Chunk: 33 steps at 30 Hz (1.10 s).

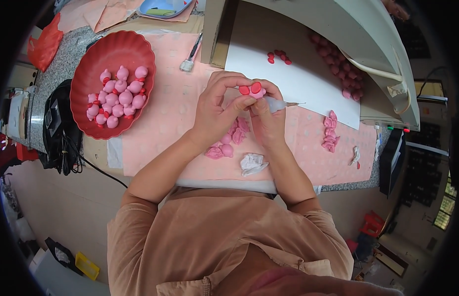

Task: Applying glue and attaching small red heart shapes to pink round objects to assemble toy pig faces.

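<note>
1. While the left hand (223,101) pinches a pink piece (259,93) between thumb and fingers, the right hand (267,118) curls its fingers around a translucent bottle (276,104), needle tip pointing right.
2. The piece sits at the middle of the scene, above the counter; it is glossy and rounded, with two red ovals (256,88) facing up, its lower part hidden by the thumbs.
3. Just nearer lie wrinkled pink pieces (238,132), partly covered by the hands, and a crumpled white tissue (253,164).
4. Right, more folded pink pieces (330,132) rest on the pink covering (301,143).
5. Beyond the hands, a white sheet (298,81) carries loose red ovals; a pale housing (372,37) overhangs a pink heap (338,64), limiting the view.
6. Left, a scalloped red bowl (146,54) holds round pink pieces with red ovals among them.
</note>
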{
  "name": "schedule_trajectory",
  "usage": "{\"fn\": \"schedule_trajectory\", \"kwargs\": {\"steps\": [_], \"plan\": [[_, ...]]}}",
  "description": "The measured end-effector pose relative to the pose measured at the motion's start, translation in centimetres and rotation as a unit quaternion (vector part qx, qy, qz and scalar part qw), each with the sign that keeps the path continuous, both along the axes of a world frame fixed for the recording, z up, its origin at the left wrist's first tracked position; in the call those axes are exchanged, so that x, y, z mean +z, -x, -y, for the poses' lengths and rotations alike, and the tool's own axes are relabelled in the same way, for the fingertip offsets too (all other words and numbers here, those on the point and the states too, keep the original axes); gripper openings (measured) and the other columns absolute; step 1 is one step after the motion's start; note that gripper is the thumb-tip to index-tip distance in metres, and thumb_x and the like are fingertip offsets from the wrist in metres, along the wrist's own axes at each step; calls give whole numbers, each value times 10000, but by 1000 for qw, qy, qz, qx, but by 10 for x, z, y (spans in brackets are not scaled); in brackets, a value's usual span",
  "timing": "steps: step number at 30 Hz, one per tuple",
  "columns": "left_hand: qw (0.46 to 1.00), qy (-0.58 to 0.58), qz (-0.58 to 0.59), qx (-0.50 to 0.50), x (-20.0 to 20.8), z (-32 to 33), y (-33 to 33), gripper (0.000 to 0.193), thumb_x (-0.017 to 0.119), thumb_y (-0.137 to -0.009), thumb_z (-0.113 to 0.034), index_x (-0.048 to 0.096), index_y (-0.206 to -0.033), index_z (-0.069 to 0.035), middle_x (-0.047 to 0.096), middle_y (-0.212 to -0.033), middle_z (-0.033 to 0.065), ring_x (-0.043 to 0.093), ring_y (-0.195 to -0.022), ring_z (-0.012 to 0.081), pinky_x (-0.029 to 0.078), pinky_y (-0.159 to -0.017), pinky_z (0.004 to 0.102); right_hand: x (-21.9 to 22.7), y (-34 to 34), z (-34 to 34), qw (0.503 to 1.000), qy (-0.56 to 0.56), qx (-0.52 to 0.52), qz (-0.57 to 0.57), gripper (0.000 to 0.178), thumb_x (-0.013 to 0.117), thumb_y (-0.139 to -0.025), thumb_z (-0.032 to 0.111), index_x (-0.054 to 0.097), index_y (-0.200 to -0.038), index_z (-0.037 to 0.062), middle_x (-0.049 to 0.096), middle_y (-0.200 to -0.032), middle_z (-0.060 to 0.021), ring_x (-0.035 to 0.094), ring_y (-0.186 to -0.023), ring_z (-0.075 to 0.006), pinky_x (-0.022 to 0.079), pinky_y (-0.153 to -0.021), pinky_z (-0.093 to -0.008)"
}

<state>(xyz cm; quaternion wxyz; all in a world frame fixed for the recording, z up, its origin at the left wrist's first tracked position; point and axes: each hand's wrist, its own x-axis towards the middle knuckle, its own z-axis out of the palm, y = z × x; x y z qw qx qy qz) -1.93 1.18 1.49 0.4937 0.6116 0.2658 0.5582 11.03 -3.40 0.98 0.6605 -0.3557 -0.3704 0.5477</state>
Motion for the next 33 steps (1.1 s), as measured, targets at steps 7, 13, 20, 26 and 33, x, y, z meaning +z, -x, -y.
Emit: {"fn": "schedule_trajectory", "kwargs": {"steps": [7, 13, 20, 26, 33], "plan": [[1000, 4, -30, 6, -7, 0, 2, 253, 727, -779, -112, 635, -1008, -58, 607, -1023, 89, 547, -1010, 229, 438, -897, 335, -2, 4, 6, 994, 48, 24, -91, 381, 606, -929, 239, 481, -1232, 44, 550, -1070, -50, 557, -896, -119, 483, -761, -277], [998, 5, -54, 8, 3, -6, 1, 290, 714, -776, -68, 642, -1057, -65, 621, -1103, 72, 557, -1042, 227, 438, -906, 326, -2, -4, -6, 984, 93, 51, -142, 390, 585, -939, 284, 468, -1265, 103, 576, -1042, -53, 547, -808, -108, 473, -710, -281], [995, -50, -81, 8, -1, -13, -1, 246, 672, -835, -63, 647, -1079, -53, 635, -1100, 77, 568, -1039, 198, 458, -908, 317, 2, -14, -11, 989, 117, 25, -83, 307, 587, -935, 183, 531, -1195, 29, 600, -951, -47, 556, -802, -121, 475, -719, -291], [943, 276, 95, -162, -6, -23, 8, 213, 569, -938, -101, 612, -1116, 9, 641, -1073, 88, 622, -977, 178, 511, -867, 295, 5, -23, -10, 993, 110, 30, -16, 316, 615, -918, 158, 570, -1186, -4, 639, -959, -66, 602, -818, -127, 506, -737, -270], [904, 357, 89, -219, -9, -29, 12, 244, 582, -927, -93, 588, -1148, 10, 643, -1072, 103, 644, -977, 190, 545, -856, 285, 8, -30, -10, 989, 147, 16, 24, 320, 646, -898, 181, 611, -1147, -17, 657, -983, -84, 627, -875, -144, 506, -811, -275]]}}
